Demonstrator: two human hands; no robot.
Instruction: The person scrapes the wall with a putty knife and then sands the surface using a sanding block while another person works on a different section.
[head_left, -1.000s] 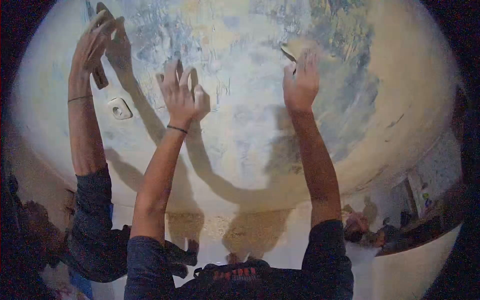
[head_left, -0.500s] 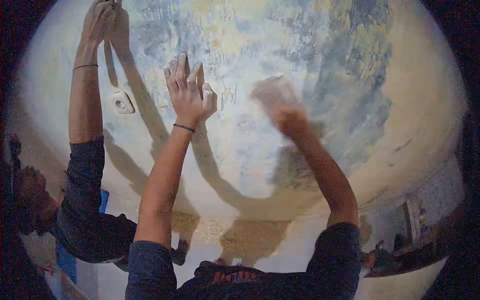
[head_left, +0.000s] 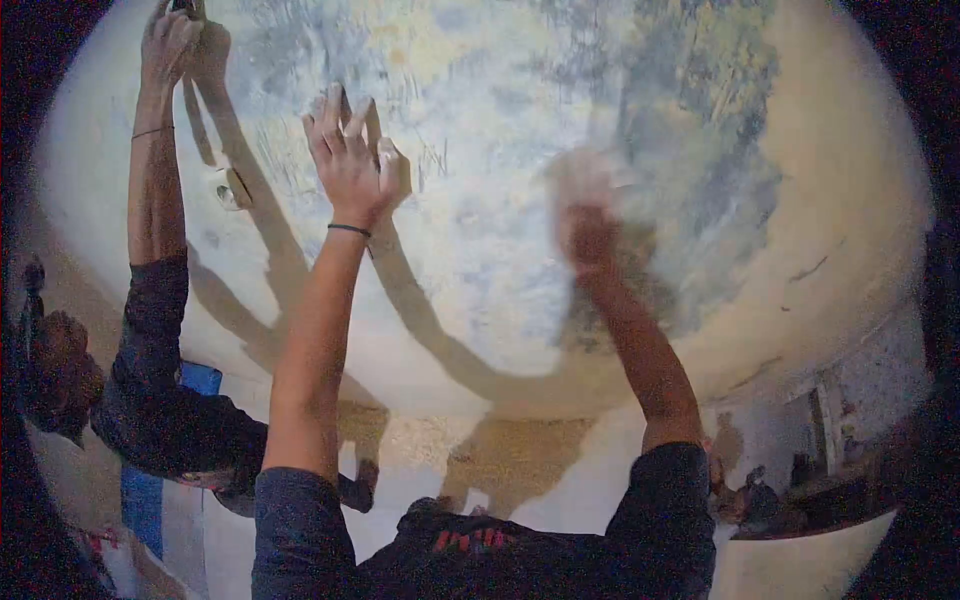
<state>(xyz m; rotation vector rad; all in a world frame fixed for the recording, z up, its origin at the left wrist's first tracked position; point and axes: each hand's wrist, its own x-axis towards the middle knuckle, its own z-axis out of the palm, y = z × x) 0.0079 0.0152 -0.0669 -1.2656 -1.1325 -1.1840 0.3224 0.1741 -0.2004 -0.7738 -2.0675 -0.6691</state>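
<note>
In the head view, the left hand (head_left: 352, 175) has its fingers (head_left: 332, 125) spread, slightly bent, gripping nothing, against the patchy wall (head_left: 480, 250). The right hand (head_left: 588, 205), motion-blurred, is before the wall, right of those fingers; I cannot tell how open it is or what it holds. A socket (head_left: 226, 188) sits left of the left fingers, a co-worker's hand (head_left: 168, 48) above and left.
</note>
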